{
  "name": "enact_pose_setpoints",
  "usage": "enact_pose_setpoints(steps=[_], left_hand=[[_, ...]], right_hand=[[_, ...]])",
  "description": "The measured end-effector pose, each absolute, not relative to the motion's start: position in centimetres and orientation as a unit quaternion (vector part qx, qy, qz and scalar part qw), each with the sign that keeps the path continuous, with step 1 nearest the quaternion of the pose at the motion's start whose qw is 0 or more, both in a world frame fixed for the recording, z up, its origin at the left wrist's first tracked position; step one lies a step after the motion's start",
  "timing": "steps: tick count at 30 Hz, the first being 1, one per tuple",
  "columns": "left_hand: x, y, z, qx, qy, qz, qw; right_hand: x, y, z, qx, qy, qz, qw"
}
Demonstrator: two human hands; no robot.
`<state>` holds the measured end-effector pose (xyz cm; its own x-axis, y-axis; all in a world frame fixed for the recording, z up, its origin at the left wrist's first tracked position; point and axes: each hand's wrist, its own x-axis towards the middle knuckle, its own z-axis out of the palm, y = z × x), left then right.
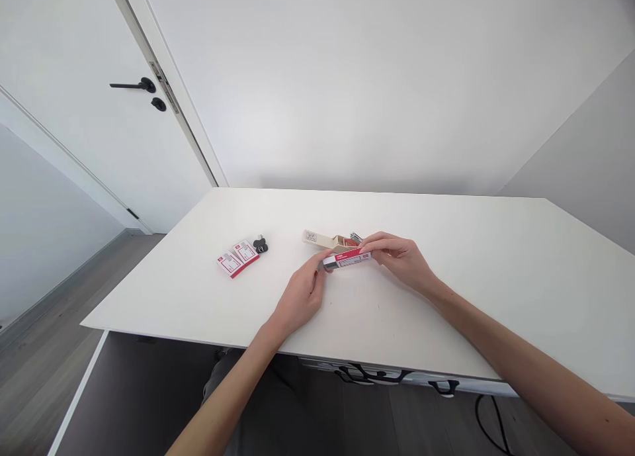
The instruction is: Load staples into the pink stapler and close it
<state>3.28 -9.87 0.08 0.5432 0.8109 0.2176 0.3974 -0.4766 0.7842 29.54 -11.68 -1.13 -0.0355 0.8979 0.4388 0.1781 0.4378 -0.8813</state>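
A slim red, white and grey box (347, 259) is held level just above the white table (446, 271), near its middle. My left hand (302, 294) pinches the box's left end, fingers curled. My right hand (399, 254) grips its right end from above. Right behind the box lies a beige stapler (325, 239), opened flat, with metal showing at its right end. The hands partly hide it.
Two small red and white boxes (238, 257) lie side by side to the left, with a small black object (260, 245) beside them. A white door with a black handle (133, 85) stands at the far left. Cables (377, 376) hang under the table's front edge.
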Motion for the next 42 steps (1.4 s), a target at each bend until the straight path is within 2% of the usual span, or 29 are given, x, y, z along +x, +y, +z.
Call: enact_pose_setpoints(steps=[7,16,23,34,42], left_hand=[[3.1,-9.6,-0.2,0.817,0.363,0.297,0.335],[3.2,-9.3,-0.8,0.814,0.353,0.322,0.331],[3.3,-9.3,-0.7,0.801,0.363,0.333,0.339],[3.2,-10.4,0.8,0.772,0.391,0.323,0.382],[3.5,-10.4,1.0,0.769,0.398,0.308,0.394]], right_hand=[[29.7,-11.8,-1.1,-0.408,-0.665,0.324,0.536],[29.5,-11.8,-1.1,-0.394,-0.739,0.247,0.487],[29.4,-11.8,-1.2,-0.411,-0.718,0.234,0.511],[29.6,-11.9,-0.3,-0.453,-0.574,0.396,0.555],[29.5,-12.0,-0.2,-0.435,-0.564,0.475,0.516]])
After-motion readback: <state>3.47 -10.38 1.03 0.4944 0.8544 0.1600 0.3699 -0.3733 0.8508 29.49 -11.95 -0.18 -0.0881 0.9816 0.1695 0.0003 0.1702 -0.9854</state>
